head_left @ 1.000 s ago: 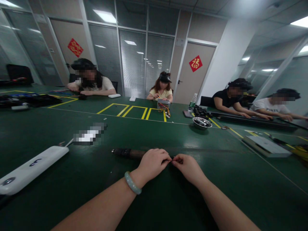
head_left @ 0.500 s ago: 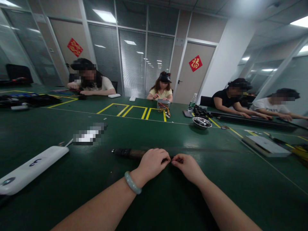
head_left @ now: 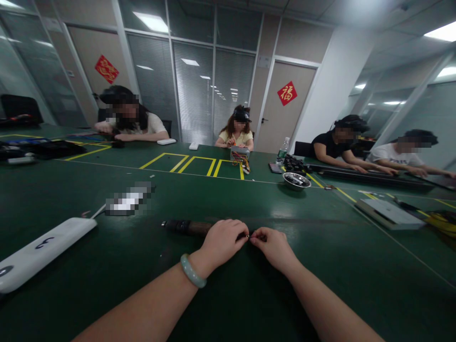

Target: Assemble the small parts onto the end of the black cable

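Observation:
A dark, stick-like cylinder (head_left: 181,227) with ridged sections and a small metal tip at its left end lies on the green table; my hands hide its right part. My left hand (head_left: 224,240), with a pale green bangle at the wrist, is closed in a pinch just in front of it. Facing it, my right hand (head_left: 272,244) has thumb and forefinger pressed together. The fingertips almost meet. A tiny brass-coloured piece glints between them, too small to name, and I cannot tell which hand bears it.
At left lies a long white power bank (head_left: 50,251) marked 3, cabled to a blurred-out phone (head_left: 130,202). A metal bowl (head_left: 297,181) of dark parts stands beyond my right hand. Farther right is a flat grey box (head_left: 390,214). Several people work around the far side.
The whole view has shifted slightly to the left. Both hands keep their pinch at the same spot, and the cylinder stays where it lay.

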`<action>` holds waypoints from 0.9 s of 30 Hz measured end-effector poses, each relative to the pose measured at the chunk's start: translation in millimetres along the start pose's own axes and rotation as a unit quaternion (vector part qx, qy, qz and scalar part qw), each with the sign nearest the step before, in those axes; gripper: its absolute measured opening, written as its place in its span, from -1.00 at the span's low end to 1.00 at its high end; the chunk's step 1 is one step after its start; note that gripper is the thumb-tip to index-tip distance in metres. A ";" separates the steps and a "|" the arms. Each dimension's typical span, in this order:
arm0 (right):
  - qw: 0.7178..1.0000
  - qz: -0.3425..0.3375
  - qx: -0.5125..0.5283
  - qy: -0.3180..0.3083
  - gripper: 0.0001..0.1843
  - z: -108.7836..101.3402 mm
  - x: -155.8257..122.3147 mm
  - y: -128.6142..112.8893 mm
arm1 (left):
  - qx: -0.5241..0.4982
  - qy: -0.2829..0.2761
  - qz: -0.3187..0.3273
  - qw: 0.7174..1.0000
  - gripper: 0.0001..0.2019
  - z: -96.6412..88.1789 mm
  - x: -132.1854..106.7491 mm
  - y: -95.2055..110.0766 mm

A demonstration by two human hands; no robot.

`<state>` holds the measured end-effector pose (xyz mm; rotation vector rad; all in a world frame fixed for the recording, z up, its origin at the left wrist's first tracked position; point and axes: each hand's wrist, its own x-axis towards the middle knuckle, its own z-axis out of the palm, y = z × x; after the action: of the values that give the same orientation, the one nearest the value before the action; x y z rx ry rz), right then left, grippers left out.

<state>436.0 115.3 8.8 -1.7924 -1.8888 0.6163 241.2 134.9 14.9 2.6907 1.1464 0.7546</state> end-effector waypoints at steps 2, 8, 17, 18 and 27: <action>1.000 -0.007 -0.001 0.000 -0.82 0.1 0.4 0.4 | -0.002 -0.003 0.003 1.000 -0.92 0.3 0.1 -0.5; 1.000 -0.028 -0.011 -0.001 -0.83 -1.7 -0.6 -2.1 | -0.002 -0.002 0.005 1.000 -0.92 2.5 1.0 -2.9; 0.998 -0.053 -0.012 0.032 -0.85 0.0 -2.1 -3.3 | -0.002 0.002 0.011 1.000 -0.90 1.3 -0.5 -1.8; 0.997 -0.061 -0.009 0.042 -0.87 1.1 -2.0 -2.6 | -0.002 0.003 0.011 1.000 -0.89 1.2 -0.6 -1.6; 0.991 -0.119 0.029 0.045 -0.97 11.3 1.7 -0.2 | -0.011 0.004 0.017 1.000 -0.87 -1.4 -1.8 0.7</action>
<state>428.8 116.8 -0.1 -1.5037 -1.9632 0.4908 239.9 133.1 15.6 2.6975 1.0904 0.7780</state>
